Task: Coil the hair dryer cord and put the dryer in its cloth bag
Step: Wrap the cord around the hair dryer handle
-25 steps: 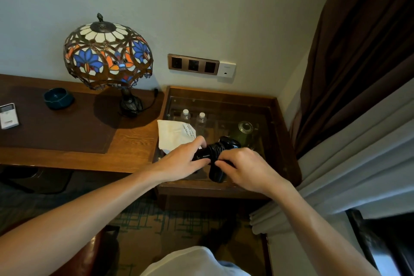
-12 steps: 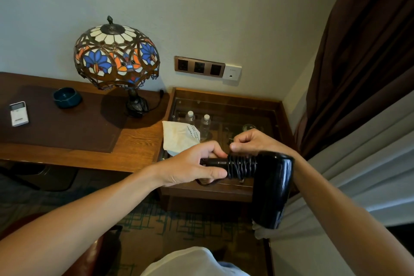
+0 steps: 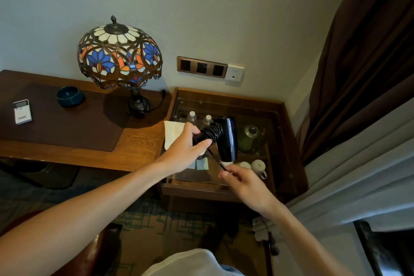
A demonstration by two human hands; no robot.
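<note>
A black hair dryer (image 3: 227,139) is held in the air above the glass-topped side table (image 3: 280,141). My left hand (image 3: 189,148) grips its handle, which has black cord (image 3: 212,133) wound around it in tight turns. A short loose length of cord runs down from the handle to my right hand (image 3: 243,182), which pinches it between thumb and fingers below the dryer. The white cloth bag (image 3: 173,133) lies flat on the table's left edge, partly hidden behind my left hand.
A stained-glass lamp (image 3: 119,60) stands on the wooden desk (image 3: 89,148) beside a dark ashtray (image 3: 70,96) and a white remote (image 3: 22,111). Under the glass are bottles, a green jar (image 3: 249,138) and cups. Wall sockets (image 3: 201,67) sit behind; curtains (image 3: 358,74) hang at right.
The dryer moved up and away from me, above the table. My right hand came off the top of the handle and dropped below the dryer, holding the loose cord end.
</note>
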